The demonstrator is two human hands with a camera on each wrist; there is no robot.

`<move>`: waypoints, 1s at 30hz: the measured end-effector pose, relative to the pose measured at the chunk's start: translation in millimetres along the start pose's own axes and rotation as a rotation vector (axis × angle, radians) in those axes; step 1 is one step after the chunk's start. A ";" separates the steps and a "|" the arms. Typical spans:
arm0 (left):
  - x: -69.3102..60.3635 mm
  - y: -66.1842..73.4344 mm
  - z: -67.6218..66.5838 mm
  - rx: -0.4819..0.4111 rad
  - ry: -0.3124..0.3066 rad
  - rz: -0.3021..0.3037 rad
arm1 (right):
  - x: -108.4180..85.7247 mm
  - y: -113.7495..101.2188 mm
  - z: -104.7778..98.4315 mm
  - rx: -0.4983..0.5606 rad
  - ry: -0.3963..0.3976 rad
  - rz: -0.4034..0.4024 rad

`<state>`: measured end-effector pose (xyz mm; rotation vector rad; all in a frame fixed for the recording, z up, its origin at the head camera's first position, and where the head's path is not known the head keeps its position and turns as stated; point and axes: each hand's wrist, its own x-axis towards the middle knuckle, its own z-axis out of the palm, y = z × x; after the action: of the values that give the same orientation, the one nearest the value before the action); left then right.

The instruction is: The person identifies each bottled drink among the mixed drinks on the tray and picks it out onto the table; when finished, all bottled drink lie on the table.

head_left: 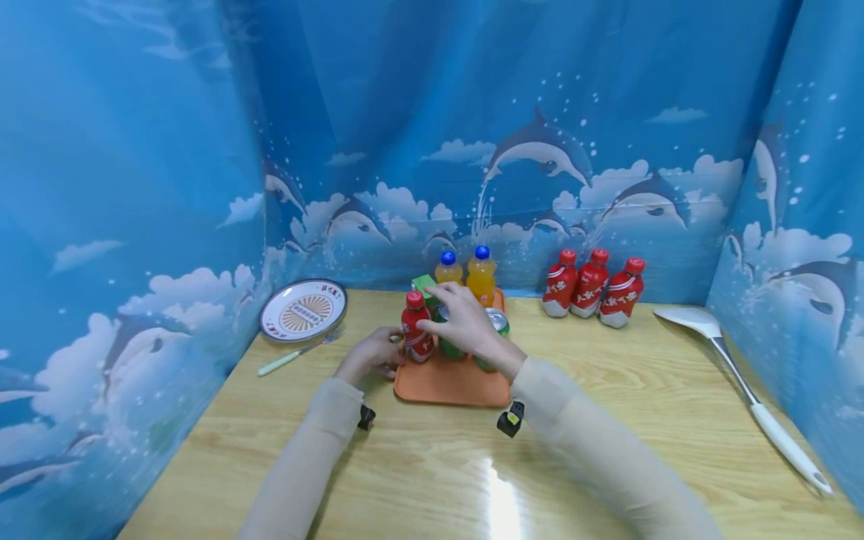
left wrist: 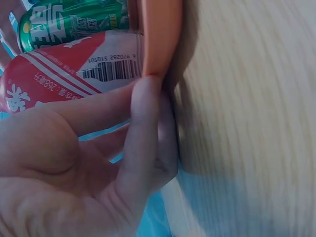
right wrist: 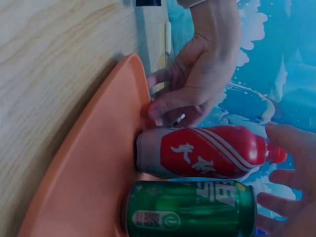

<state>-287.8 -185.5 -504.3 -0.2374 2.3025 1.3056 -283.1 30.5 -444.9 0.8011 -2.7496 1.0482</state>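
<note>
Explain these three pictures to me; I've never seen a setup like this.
There is no machine here: a person works with bare hands. The wide picture comes from a head-worn camera; the close ones come from cameras on each wrist. On the table are an orange tray holding green cans and blue-capped bottles, a plate, a fork, three red bottles and a long-handled utensil. The left hand pinches the tray's edge beside another red bottle. The right hand has its fingers spread near that bottle's cap; whether they touch it is hard to tell.

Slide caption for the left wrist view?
Left hand grips the orange tray holding a red drink bottle and a green soda can.
</note>
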 end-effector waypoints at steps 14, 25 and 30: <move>2.1 -1.3 0.6 0.052 0.006 0.046 | 11.2 -2.8 20.0 -0.299 0.007 0.044; 4.6 -0.9 0.2 0.068 0.006 0.046 | 11.0 -7.3 22.0 -0.395 0.030 -0.011; 4.1 -2.2 0.3 0.063 0.007 0.049 | 8.8 -8.0 26.2 -0.425 0.061 -0.050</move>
<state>-290.4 -186.1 -508.0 -0.1660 2.3650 1.2552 -284.0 4.7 -457.8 0.7482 -2.7345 0.4405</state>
